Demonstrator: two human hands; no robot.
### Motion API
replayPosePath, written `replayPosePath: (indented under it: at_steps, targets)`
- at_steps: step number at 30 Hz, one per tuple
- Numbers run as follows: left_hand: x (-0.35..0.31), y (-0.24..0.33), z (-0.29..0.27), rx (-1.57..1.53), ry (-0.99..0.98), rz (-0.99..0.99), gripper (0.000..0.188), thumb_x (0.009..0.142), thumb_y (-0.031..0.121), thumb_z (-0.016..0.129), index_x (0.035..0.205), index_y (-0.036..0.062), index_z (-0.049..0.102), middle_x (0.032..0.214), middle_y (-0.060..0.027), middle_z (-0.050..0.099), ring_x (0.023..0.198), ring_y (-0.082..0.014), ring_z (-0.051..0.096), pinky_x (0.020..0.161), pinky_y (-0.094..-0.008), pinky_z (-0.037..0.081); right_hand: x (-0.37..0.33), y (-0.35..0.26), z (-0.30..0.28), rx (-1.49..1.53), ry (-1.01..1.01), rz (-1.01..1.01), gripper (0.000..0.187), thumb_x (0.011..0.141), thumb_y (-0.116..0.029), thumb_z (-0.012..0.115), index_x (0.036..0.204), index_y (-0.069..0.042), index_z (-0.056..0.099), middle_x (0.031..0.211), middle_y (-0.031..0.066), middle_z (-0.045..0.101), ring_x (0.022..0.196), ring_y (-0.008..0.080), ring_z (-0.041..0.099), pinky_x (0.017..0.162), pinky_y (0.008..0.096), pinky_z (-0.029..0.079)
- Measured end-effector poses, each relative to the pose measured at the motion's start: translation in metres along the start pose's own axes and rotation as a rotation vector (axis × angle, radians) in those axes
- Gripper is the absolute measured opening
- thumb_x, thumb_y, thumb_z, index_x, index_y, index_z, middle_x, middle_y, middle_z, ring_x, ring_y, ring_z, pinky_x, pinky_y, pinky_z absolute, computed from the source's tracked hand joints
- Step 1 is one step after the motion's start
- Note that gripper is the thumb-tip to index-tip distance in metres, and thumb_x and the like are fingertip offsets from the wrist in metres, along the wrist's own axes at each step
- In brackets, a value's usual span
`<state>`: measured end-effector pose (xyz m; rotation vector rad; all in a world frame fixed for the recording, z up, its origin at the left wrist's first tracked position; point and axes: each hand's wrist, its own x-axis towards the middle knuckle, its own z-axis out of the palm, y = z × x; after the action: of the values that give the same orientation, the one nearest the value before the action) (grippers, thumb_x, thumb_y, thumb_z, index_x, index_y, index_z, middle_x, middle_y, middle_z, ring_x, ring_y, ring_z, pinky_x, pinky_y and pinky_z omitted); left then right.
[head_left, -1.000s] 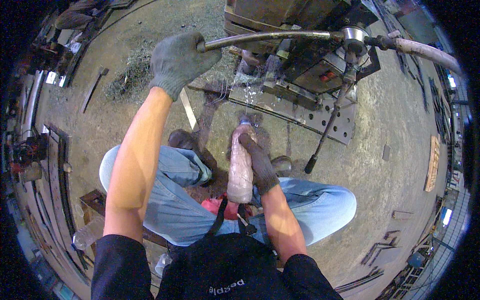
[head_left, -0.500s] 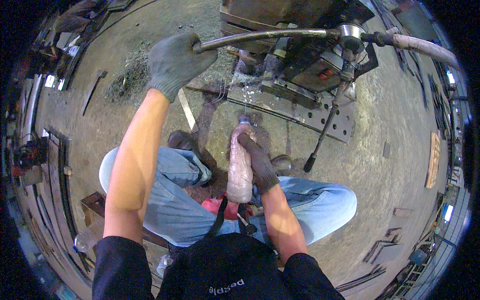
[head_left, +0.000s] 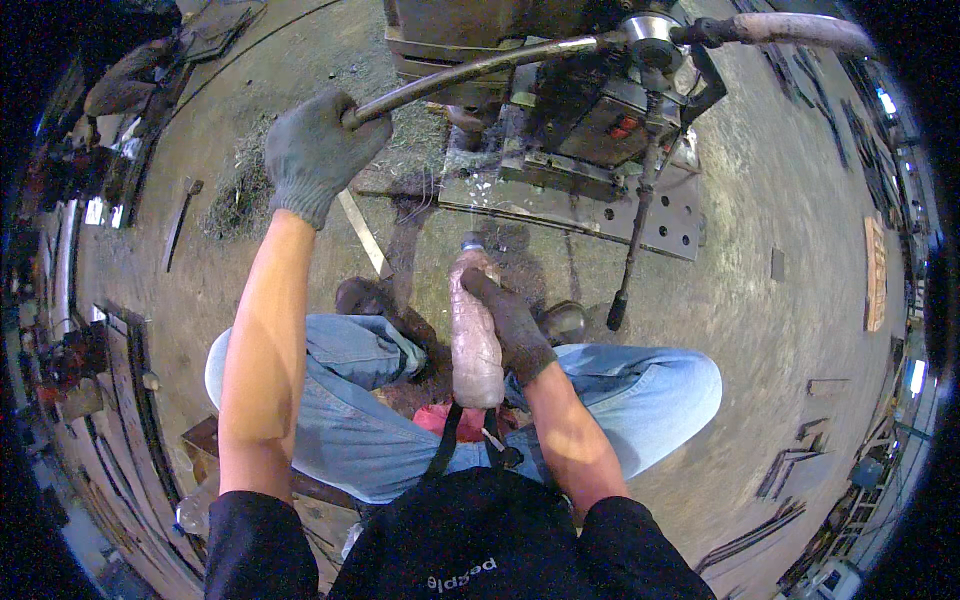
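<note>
— What is gripped?
— One curved steel lever point(head_left: 470, 75), upper centre, is clasped by the knit-gloved left hand point(head_left: 318, 150). One crinkled plastic bottle point(head_left: 474, 335), mid-frame, is wrapped by the gloved right hand point(head_left: 510, 318).
— Surroundings?
— One perforated steel plate point(head_left: 640, 205) is noted; metal shavings point(head_left: 240, 185) upper left.

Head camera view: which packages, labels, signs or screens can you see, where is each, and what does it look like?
Plastic bottle: held in the right hand, over the lap; long, crinkled, pale pinkish.
Printed lettering: on the black apron, bottom centre; small, light-coloured, upside down.
Flat board: on the floor, far right; rectangular, orange-brown; may be a sign.
</note>
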<state>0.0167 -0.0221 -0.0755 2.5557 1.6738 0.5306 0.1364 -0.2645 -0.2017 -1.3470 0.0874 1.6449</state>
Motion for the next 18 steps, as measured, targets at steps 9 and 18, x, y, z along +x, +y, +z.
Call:
replayPosePath:
  at_steps: [9, 18]
  targets:
    - [0.002, -0.005, 0.006, 0.032, 0.018, 0.033, 0.042, 0.071, 0.056, 0.070, 0.081, 0.0150, 0.070, 0.072, -0.0132, 0.068, 0.071, -0.0352, 0.068, 0.062, -0.0434, 0.051, -0.010, -0.008, 0.007, 0.094, -0.046, 0.011, 0.032, 0.090, -0.038, 0.071, 0.101, -0.009, 0.066, 0.079, 0.0016, 0.065, 0.062, 0.0125, 0.061, 0.057, 0.0303, 0.052]
    - [0.003, -0.003, 0.005, 0.067, 0.025, 0.044, 0.040, 0.072, 0.056, 0.069, 0.079, 0.0166, 0.072, 0.072, -0.0135, 0.068, 0.069, -0.0348, 0.068, 0.062, -0.0431, 0.052, -0.001, -0.001, 0.000, 0.030, -0.050, -0.079, 0.033, 0.090, -0.038, 0.071, 0.101, -0.008, 0.066, 0.081, 0.0025, 0.065, 0.064, 0.0129, 0.061, 0.057, 0.0301, 0.052]
